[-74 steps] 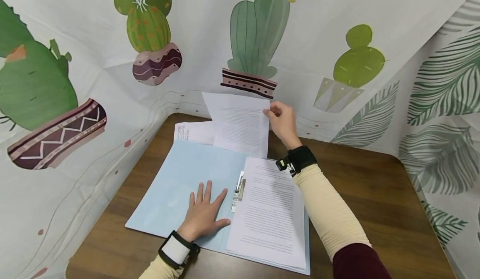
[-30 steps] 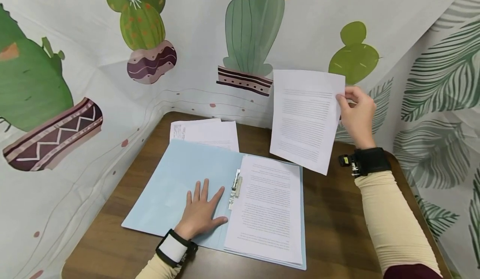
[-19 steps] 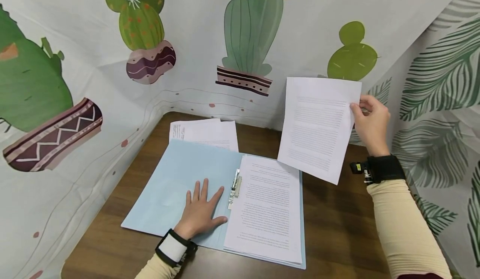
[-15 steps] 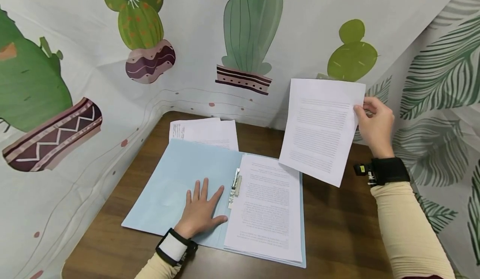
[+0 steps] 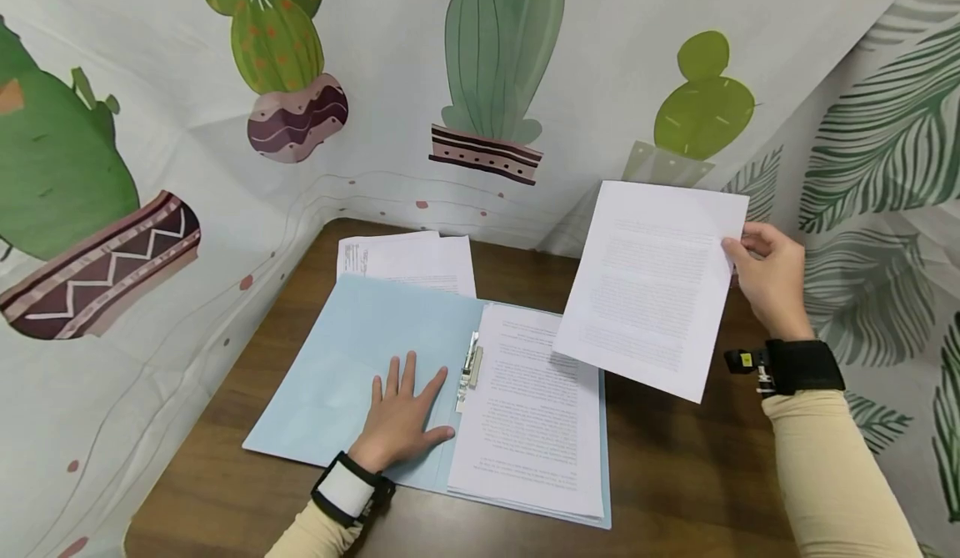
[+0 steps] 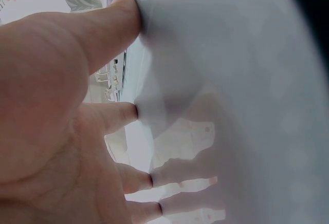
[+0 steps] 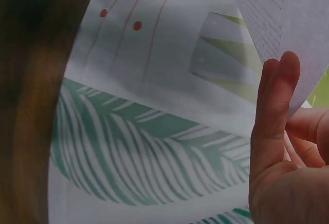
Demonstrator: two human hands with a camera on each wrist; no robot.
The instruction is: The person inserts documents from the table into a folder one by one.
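In the head view my right hand (image 5: 772, 279) pinches a printed sheet of paper (image 5: 652, 283) by its right edge, holding it tilted above the table. The sheet's lower left corner overlaps the stack of printed pages (image 5: 528, 424) in the open light-blue folder (image 5: 390, 316). My left hand (image 5: 397, 424) rests with spread fingers on the folder's bare left cover. A metal clip (image 5: 470, 372) runs along the folder's spine beside the stack. The right wrist view shows the fingers (image 7: 280, 95) and thumb against the sheet's edge (image 7: 303, 34).
Behind the folder's left cover lie more printed sheets (image 5: 408, 262), partly covered by it. The brown wooden table (image 5: 675, 475) extends to the right of the folder. A white cloth with printed cacti (image 5: 375, 82) hangs along the table's back and left sides.
My right hand has drawn the sheet from the back sheets over to the right, then lowered it somewhat. My left hand has stayed on the folder cover.
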